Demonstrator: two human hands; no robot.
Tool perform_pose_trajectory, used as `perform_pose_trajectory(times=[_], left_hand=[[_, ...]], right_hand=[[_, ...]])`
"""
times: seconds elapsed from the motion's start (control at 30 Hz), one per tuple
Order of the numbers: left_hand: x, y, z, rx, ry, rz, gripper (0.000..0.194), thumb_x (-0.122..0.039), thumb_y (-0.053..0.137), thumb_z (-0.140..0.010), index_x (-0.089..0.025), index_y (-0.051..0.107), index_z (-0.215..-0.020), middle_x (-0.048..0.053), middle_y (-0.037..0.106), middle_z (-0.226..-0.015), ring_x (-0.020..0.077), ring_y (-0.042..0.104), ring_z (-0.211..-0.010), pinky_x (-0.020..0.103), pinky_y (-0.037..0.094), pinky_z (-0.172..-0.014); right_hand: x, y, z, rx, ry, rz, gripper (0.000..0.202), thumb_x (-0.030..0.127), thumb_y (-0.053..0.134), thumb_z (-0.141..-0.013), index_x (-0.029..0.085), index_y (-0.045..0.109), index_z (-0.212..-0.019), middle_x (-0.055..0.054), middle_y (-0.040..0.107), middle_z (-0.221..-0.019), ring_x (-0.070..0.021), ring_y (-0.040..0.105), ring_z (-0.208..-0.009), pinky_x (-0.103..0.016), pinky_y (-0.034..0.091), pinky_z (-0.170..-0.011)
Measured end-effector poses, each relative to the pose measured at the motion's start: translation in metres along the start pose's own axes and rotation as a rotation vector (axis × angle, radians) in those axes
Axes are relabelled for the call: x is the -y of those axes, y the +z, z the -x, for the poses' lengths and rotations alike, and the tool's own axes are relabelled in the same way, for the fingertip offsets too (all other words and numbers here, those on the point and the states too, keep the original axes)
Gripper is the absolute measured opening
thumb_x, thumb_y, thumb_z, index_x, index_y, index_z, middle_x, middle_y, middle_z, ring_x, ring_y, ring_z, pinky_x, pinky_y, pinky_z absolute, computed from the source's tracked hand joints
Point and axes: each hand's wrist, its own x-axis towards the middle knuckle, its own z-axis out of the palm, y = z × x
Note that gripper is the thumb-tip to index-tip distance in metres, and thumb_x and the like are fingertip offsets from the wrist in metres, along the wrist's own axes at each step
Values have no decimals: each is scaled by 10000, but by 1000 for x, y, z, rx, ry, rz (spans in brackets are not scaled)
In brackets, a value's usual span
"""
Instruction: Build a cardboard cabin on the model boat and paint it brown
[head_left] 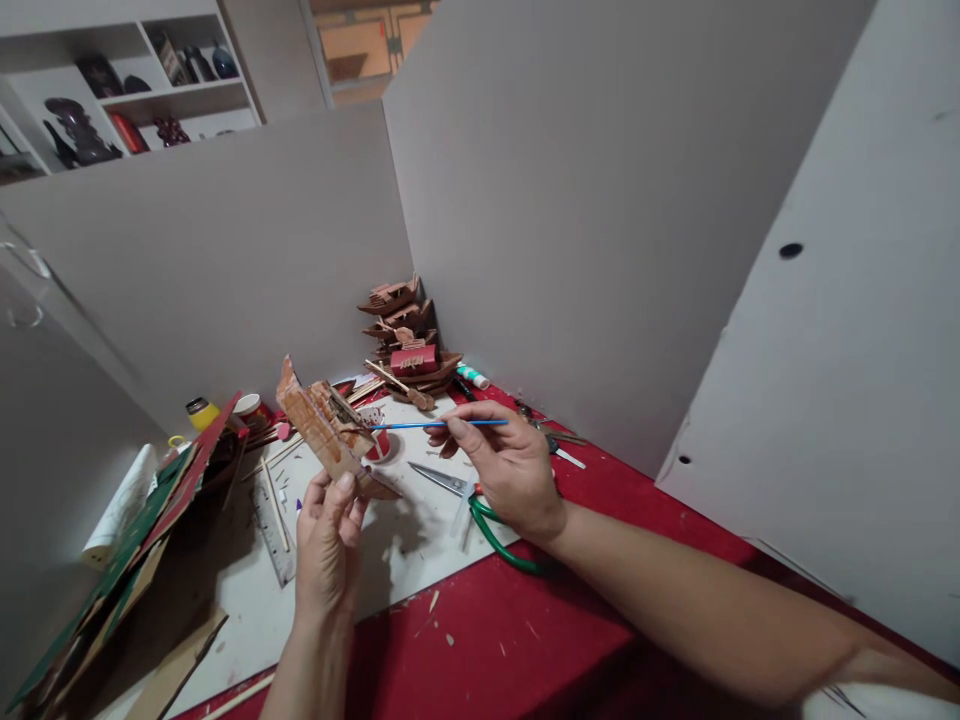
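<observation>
My left hand (334,535) is closed around the lower end of a small model boat (319,430), which it holds up tilted above the work surface. The hull is cardboard-brown, with reddish-brown patches along its side. My right hand (510,465) pinches a thin blue paintbrush (420,425) between thumb and fingers. Its tip points left and reaches the boat's upper structure; whether it touches I cannot tell. Behind the boat a small red cup (380,447) is partly hidden. Scissors (442,478) with green handles (499,550) lie beneath my right hand.
Several finished model boats (412,345) are stacked in the far corner. Cardboard sheets (142,560) lean at the left beside a paper roll (124,500). A ruler (274,535) and thin sticks lie on the white board (405,560), over a red cloth (480,640). Grey panels (585,200) enclose the table.
</observation>
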Motion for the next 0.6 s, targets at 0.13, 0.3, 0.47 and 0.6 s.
perform_pose_trajectory(times=[0.13,0.3,0.47,0.6], left_hand=[[-1,-1,-2,-38,32,-4,327,-227,802,-679,-193,626,-952,32,705,-992,144,658,-923,305,494,-878],[-4,-1,-2,-74,67,-26,336,-233,800,-678,-202,643,-973,25,696,-1017,137,650,-932,290,484,-885],[-6,0,-1,-59,46,-19,328,-230,794,-680,-192,648,-971,32,704,-1006,133,653,-920,261,496,-855],[-10,0,-1,-56,-9,61,351,-232,772,-693,-177,656,-1019,59,709,-1045,153,661,-928,265,531,-812]], right_hand=[[-2,-3,5,46,-23,46,58,256,620,-881,210,645,-904,-10,714,-754,-121,677,-659,-247,569,-614],[-4,-7,12,84,-53,119,84,272,608,-891,223,655,-941,-22,701,-819,-147,676,-718,-290,571,-654],[-5,-7,9,36,-59,155,100,287,609,-891,223,662,-947,-33,714,-846,-152,673,-718,-305,570,-654],[-3,-8,9,30,-72,139,88,277,608,-892,223,662,-936,-28,715,-842,-147,674,-716,-299,566,-659]])
